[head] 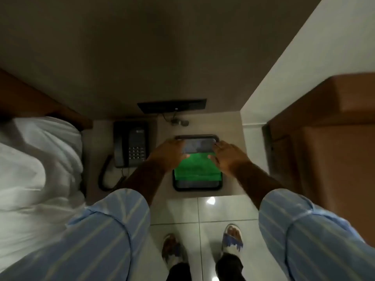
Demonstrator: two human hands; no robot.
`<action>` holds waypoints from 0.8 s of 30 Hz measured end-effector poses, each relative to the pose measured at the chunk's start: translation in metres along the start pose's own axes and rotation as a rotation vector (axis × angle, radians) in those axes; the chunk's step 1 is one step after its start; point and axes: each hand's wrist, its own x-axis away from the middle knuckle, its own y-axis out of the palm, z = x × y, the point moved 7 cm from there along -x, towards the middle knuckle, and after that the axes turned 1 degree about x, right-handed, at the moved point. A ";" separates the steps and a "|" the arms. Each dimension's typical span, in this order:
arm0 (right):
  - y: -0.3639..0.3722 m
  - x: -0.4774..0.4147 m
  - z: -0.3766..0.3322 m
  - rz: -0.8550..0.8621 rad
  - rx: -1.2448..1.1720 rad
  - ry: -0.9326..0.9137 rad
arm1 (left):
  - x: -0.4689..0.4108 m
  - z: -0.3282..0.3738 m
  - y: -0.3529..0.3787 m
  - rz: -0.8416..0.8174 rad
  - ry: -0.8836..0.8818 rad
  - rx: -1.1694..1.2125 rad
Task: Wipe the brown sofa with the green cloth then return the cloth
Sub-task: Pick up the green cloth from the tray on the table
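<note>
Left hand (169,154) and right hand (228,156), fingers spread flat, rest on the green cloth (195,168) in the tray (197,188) at the nightstand's (97,142) front edge.

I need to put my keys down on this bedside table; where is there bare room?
Bare strip between the telephone and the black tray, though the coiled phone cord crowds its front. Narrow margin right of the tray by the wall. The tray holds the green cloth under both hands.
</note>
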 end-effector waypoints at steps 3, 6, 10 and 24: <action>0.033 -0.039 0.016 -0.031 0.044 0.016 | -0.030 -0.022 0.046 -0.012 -0.018 -0.202; 0.054 -0.061 0.018 -0.052 0.083 0.002 | -0.048 -0.038 0.080 -0.026 -0.072 -0.344; 0.074 -0.068 0.017 0.011 0.107 -0.026 | -0.060 -0.051 0.105 -0.049 -0.130 -0.423; 0.017 -0.006 0.056 0.069 -0.336 0.148 | -0.032 0.030 0.033 -0.029 0.001 -0.137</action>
